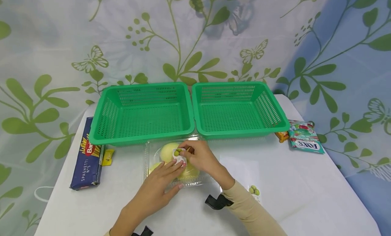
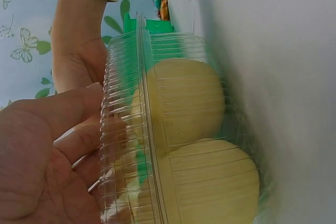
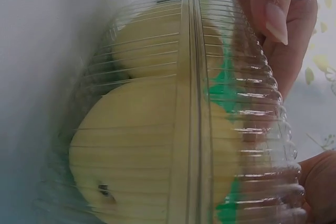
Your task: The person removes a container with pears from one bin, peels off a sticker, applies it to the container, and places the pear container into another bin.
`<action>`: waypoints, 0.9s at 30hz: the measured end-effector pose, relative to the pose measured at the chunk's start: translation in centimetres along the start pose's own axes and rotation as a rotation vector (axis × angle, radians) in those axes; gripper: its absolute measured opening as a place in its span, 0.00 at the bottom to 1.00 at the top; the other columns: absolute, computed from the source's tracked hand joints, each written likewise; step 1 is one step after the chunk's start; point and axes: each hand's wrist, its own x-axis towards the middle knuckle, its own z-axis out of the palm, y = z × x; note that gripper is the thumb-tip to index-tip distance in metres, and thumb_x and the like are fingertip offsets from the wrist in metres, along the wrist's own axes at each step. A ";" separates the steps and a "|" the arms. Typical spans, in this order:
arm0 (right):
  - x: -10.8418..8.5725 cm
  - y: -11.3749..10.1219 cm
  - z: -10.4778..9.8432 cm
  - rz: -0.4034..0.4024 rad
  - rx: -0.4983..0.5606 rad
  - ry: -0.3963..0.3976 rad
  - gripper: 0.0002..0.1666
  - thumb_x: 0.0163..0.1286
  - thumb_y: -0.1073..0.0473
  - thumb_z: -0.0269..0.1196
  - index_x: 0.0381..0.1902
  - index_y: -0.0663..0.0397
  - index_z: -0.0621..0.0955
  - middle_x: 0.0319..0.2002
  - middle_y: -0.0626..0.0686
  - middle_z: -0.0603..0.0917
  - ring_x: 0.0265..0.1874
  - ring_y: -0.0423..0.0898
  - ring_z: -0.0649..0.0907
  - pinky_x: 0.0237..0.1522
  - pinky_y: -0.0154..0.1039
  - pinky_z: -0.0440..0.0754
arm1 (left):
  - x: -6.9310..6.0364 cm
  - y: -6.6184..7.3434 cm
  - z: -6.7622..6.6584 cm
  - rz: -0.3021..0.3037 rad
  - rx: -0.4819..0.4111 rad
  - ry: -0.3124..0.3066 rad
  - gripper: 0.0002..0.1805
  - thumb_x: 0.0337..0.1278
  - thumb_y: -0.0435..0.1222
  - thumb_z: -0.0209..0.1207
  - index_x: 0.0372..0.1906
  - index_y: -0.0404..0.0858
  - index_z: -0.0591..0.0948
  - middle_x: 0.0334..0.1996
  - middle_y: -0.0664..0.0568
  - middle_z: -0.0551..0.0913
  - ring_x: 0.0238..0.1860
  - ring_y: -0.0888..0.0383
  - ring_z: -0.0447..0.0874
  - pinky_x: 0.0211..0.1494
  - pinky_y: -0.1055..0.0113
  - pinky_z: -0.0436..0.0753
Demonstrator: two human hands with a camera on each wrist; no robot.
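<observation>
A clear ribbed plastic box (image 1: 146,161) with its lid down holds several round yellow fruits (image 1: 169,152), which press close to its walls in both wrist views. On the lid is a white sticker (image 1: 176,157) printed with green fruit. My right hand (image 1: 200,157) has its fingers curled at the sticker's upper right and pinches it there with thumb and fingertips. The left hand (image 1: 155,188) lies over the front of the lid, fingers straight, fingertips touching the sticker's lower edge. Part of the sticker is hidden under the fingers.
Two green baskets (image 1: 140,137) (image 1: 241,131) stand behind the box. A blue spaghetti pack (image 1: 87,158) and a small yellow packet (image 1: 108,157) lie left; a Fox's bag (image 1: 305,137) and an orange packet (image 1: 282,136) right. A sheet (image 1: 241,166) with another sticker (image 1: 254,190) lies near the right forearm.
</observation>
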 end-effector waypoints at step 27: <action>0.3 -0.1 0.2 -0.015 -0.086 0.059 0.06 0.67 0.62 0.68 0.40 0.51 0.89 0.32 0.48 0.88 0.27 0.37 0.79 0.29 0.28 0.77 | 0.4 0.3 0.2 -0.002 0.067 0.023 0.30 0.59 0.46 0.68 0.65 0.42 0.79 0.68 0.55 0.78 0.72 0.50 0.73 0.75 0.42 0.70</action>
